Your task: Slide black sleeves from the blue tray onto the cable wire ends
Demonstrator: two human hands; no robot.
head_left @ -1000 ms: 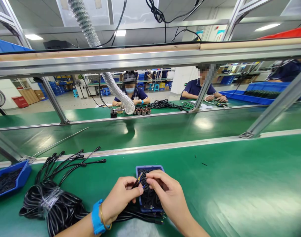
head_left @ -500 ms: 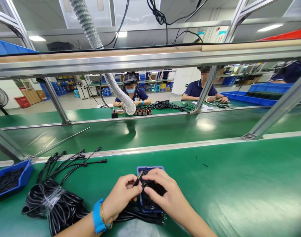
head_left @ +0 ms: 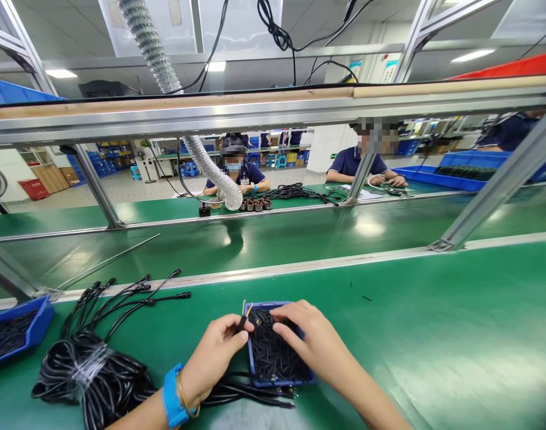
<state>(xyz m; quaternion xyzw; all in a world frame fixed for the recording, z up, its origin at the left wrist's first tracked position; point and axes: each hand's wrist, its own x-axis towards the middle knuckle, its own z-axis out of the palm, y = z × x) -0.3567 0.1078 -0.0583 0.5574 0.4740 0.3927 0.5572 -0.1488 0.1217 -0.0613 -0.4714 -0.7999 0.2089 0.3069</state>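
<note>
My left hand (head_left: 221, 343) pinches the end of a black cable (head_left: 241, 324), with thin yellowish wires (head_left: 248, 310) sticking up from it. This grip is at the left rim of a small blue bin (head_left: 251, 358) filled with short black tube pieces (head_left: 277, 352). Over the bin's right side hovers my right hand (head_left: 315, 340), its thumb and index finger apart and nothing visible between them. Black cable ends with bare wires (head_left: 264, 395) lie in front of the bin. Left of my hands rests a large cable bundle (head_left: 93, 376), wrapped in clear film.
Another blue bin (head_left: 42, 328) holding black pieces stands at the far left. Beyond the green bench (head_left: 411, 310) runs a metal frame (head_left: 255, 116) with slanted posts. A silvery flexible duct (head_left: 210, 170) hangs down. Across the line, co-workers (head_left: 234, 170) sit at a bench.
My right hand has shifted right and away from my left hand, uncovering more of the bin. My left hand has moved slightly left with the cable end. The view has shifted slightly.
</note>
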